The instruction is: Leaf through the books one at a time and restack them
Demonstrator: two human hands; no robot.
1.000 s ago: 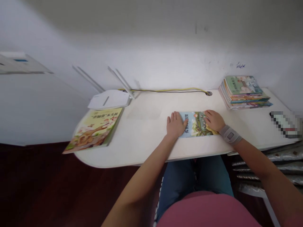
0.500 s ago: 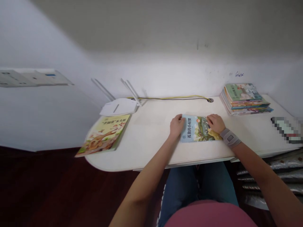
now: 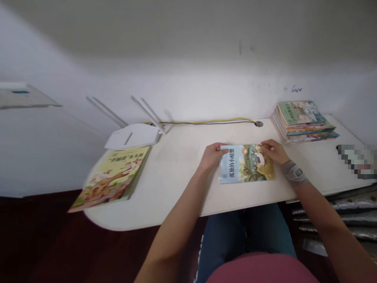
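A picture book (image 3: 247,165) with a blue and green illustrated cover is between my two hands over the white desk (image 3: 176,177). My left hand (image 3: 213,155) grips its upper left corner, thumb on the cover and fingers behind. At the upper right corner my right hand (image 3: 275,151) pinches the edge; a grey band is around that wrist. The cover shows green cartoon figures and dark vertical lettering. I cannot tell whether its lower edge touches the desk.
At the back right stands a stack of picture books (image 3: 303,122). A yellow-green book (image 3: 118,177) overhangs the desk's left end, in front of a white router (image 3: 132,135). Cables (image 3: 200,122) run along the wall to a hole. A blurred-out object (image 3: 356,161) lies at the right.
The book has come slightly left and nearer to me, held in both hands. My right hand has moved from over the cover to its upper right corner. The view has shifted right.
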